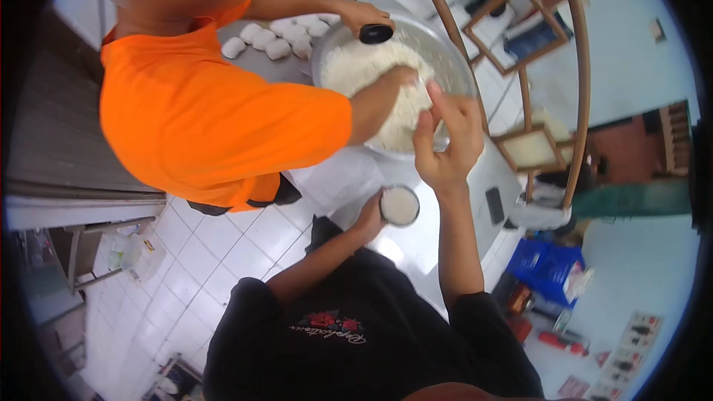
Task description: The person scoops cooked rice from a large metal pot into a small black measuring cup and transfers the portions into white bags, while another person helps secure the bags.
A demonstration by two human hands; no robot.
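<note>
My left hand (372, 217) is wrapped around a cup (400, 206) filled with a pale off-white substance, beside the table edge. Over the near right rim of a large metal bowl (465, 61), my right hand (452, 136) is raised with thumb and fingers apart; I see nothing held in it. White flour (356, 67) fills much of the bowl. A co-worker in an orange shirt (223, 117) has one hand (398, 81) in the flour, close to my fingertips. Their other hand (362, 15) is at the far rim with a black round object (376, 34).
Several white dough pieces (277, 48) lie on the metal table left of the bowl. A dark phone (494, 205) rests on the table at right, and a clear plastic sheet (340, 178) near the front edge. Brown metal rails (579, 67) stand behind. A blue bag (543, 267) is at right.
</note>
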